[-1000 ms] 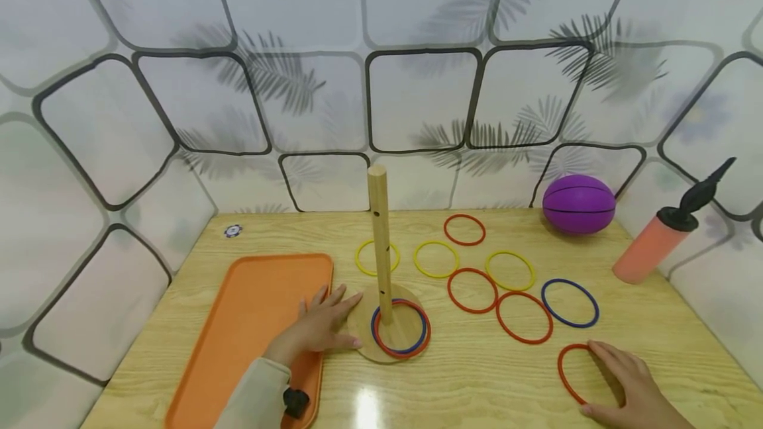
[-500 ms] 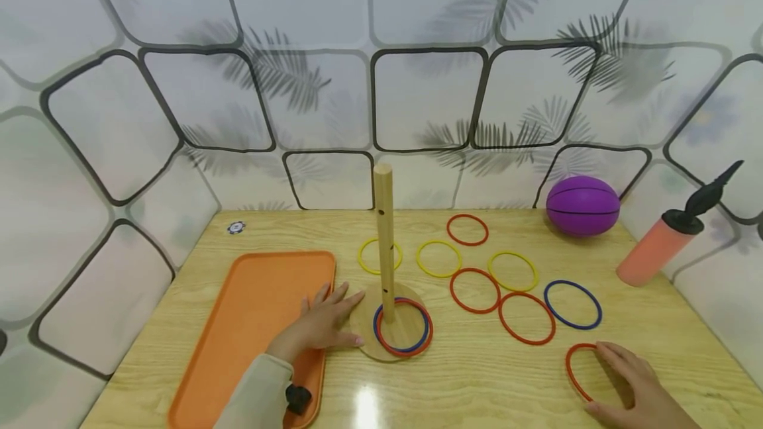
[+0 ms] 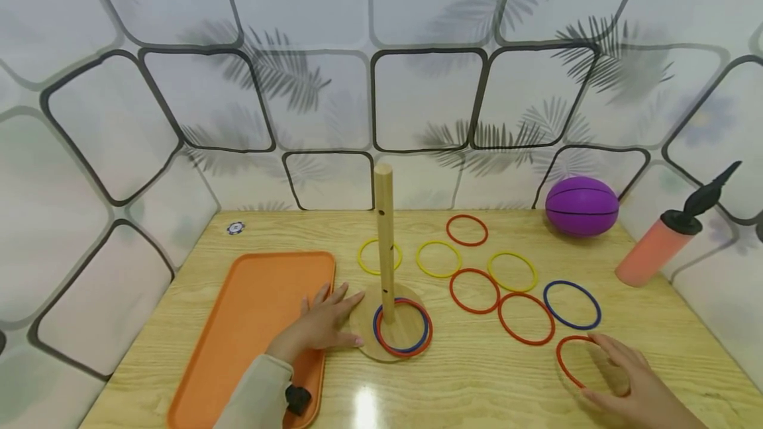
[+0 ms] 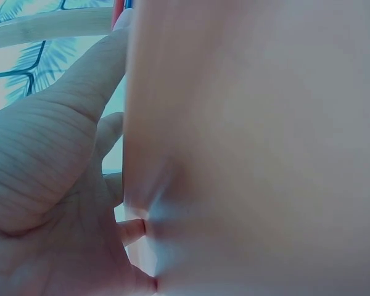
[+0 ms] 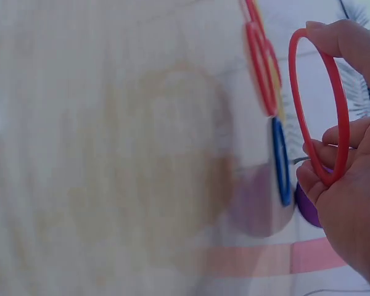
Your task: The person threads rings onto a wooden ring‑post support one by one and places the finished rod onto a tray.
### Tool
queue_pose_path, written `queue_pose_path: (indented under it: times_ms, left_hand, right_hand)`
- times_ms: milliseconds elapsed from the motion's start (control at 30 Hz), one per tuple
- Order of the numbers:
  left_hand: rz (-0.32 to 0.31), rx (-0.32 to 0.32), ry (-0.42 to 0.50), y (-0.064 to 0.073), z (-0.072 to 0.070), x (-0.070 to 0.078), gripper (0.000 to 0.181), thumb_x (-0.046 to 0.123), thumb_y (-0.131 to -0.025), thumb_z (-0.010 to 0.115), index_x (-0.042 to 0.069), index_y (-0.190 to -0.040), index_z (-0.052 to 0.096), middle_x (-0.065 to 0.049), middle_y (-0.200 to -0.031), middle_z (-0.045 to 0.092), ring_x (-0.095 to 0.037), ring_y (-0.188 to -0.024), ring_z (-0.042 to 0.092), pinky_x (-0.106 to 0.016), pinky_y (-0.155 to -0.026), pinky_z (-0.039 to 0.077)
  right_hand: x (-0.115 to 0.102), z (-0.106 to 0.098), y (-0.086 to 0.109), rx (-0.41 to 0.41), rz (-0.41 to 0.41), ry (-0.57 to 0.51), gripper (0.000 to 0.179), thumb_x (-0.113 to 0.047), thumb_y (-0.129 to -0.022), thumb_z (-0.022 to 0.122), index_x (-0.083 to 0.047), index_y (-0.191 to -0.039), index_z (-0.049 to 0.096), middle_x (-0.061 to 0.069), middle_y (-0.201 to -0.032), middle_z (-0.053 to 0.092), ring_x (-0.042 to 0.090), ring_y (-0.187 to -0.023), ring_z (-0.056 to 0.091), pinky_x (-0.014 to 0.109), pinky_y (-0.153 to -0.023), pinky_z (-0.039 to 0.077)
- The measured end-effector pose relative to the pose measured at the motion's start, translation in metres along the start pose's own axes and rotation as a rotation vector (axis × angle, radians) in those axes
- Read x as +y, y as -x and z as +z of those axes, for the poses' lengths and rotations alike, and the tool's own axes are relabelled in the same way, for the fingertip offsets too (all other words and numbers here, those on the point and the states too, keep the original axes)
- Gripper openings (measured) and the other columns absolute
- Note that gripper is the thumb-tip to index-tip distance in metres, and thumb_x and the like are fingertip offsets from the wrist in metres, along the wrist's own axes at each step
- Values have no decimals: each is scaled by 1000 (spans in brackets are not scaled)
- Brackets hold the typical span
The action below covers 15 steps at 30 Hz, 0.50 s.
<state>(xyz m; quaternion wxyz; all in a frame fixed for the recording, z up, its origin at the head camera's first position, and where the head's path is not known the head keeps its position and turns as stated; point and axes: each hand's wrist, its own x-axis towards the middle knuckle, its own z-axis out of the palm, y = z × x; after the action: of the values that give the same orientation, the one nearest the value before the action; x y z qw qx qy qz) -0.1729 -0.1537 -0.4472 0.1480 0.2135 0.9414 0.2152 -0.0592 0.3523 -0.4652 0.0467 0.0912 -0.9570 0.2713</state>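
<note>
My right hand (image 3: 638,386) holds a red ring (image 5: 340,111) between thumb and fingers, over the right front of the table. In the right wrist view the ring is lifted, with its shadow on the wood. My left hand (image 3: 322,324) lies with spread fingers at the left side of a round wooden base (image 3: 369,313), its wrist over the orange tray. An upright wooden peg (image 3: 386,243) rises from this base. Around the peg's foot lie a blue ring (image 3: 377,330) and a second red ring (image 3: 432,333), overlapping.
Several loose rings lie behind and right of the peg, among them a yellow ring (image 3: 438,277) and a blue ring (image 3: 599,313). The orange tray (image 3: 262,310) is at left. A purple ball (image 3: 581,207) and a pink hand pump (image 3: 656,250) stand at back right.
The right hand has shifted slightly left and away from me with the red ring since half a second ago. My left hand keeps its place at the base.
</note>
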Motion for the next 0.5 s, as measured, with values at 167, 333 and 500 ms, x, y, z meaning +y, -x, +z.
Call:
queue_pose_path:
  times_ms: [167, 333, 500]
  left_hand:
    - [-5, 1, 2, 1, 1, -1, 84, 54, -77, 70, 27, -148, 34, -16, -155, 19, -49, -139, 3, -75, -98, -2]
    - [-11, -1, 1, 1, 0, 0, 84, 54, -77, 70, 27, -148, 34, -15, -155, 19, -49, -139, 3, -75, -98, -1]
    - [-10, -1, -15, 2, -1, 1, 84, 54, -78, 70, 27, -148, 34, -15, -155, 19, -49, -139, 5, -75, -98, 0]
  right_hand:
    - [-17, -10, -12, 84, -147, -72, 87, -10, -68, 84, -6, -143, 41, -33, -133, 31, -16, -107, 28, 13, -75, 40]
    - [-38, -20, -24, 117, -228, -107, 87, -6, -65, 85, -8, -141, 45, -27, -135, 40, -13, -107, 37, 9, -77, 38]
    - [-57, -28, -38, 115, -305, -144, 89, -1, -63, 85, -4, -142, 43, -18, -138, 45, -10, -109, 41, 6, -81, 36]
